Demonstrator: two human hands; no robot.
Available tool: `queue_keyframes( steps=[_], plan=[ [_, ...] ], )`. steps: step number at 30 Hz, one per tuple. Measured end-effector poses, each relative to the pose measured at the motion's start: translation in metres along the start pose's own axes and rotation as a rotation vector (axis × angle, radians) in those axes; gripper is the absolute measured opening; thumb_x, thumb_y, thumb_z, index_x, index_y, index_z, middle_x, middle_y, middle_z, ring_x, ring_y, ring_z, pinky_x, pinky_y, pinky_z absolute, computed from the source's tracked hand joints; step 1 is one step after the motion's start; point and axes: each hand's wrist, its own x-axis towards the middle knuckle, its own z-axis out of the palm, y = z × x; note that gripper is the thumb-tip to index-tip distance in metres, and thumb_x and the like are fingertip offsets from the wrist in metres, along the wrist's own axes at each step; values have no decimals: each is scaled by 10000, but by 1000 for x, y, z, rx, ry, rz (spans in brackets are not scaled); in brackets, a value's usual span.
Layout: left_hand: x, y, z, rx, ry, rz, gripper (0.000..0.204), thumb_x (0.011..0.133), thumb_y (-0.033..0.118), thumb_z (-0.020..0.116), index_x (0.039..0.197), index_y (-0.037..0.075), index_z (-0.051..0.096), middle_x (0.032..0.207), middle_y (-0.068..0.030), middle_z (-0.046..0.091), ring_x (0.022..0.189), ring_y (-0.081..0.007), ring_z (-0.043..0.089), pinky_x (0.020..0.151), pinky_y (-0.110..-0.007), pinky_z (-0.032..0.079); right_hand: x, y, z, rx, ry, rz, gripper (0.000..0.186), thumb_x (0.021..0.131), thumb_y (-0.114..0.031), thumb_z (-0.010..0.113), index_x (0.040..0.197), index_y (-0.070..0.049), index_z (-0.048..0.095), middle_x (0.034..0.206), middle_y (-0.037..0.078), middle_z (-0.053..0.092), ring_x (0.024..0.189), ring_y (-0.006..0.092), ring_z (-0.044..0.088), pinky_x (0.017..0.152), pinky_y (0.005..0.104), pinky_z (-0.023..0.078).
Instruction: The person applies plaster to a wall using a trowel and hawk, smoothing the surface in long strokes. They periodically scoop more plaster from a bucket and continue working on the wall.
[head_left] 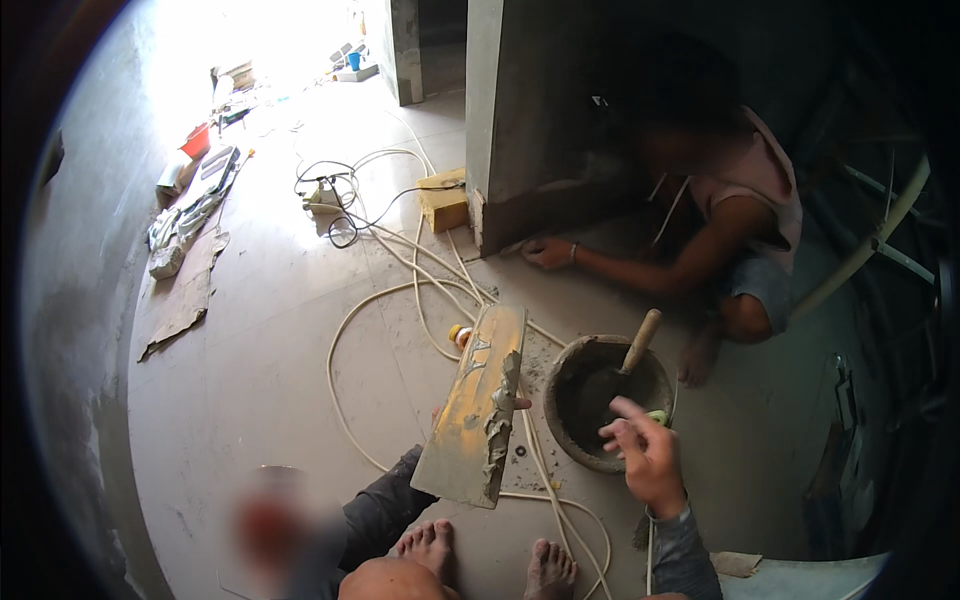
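My left hand (pixel 523 403) grips a long yellow plastering float (pixel 468 405) from behind. Most of that hand is hidden by the board; fingertips show at its right edge. Wet grey mortar clings along the float's right side. My right hand (pixel 652 465) hangs over the near right rim of a round mortar bucket (pixel 560 440), fingers apart and partly bent, with nothing visible in them. A small yellow-green thing (pixel 656 416) shows just behind its fingers; I cannot tell what it is. A trowel with a wooden handle (pixel 642 342) leans in the bucket, its blade toward the grey mortar.
A co-worker (pixel 740 200) crouches at the right, one hand (pixel 548 253) low by the wall corner. Pale cables (pixel 345 370) loop over the tiled floor, past a yellow block (pixel 443 205). Cardboard (pixel 188 300) and a red bucket (pixel 196 140) lie along the left wall.
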Motion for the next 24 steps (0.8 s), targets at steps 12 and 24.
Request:
queue_keyframes(
  steps=[12,24],
  plan=[
    [2,34,21,202,280,184,1071,886,541,746,1605,-12,176,1352,-285,523,1010,-312,674,763,-421,657,11,2,25,-47,-133,-7,593,936,-140,700,1466,25,492,990,145,701,751,135,669,676,300,553],
    [-82,40,165,292,770,347,627,1036,245,594,1519,-63,336,771,-33,557,506,-71,480,460,-220,440,342,89,246,-599,5,-37,875,875,-237,636,1605,13,223,1050,276,715,945,427,695,857,504,552]
  ],
)
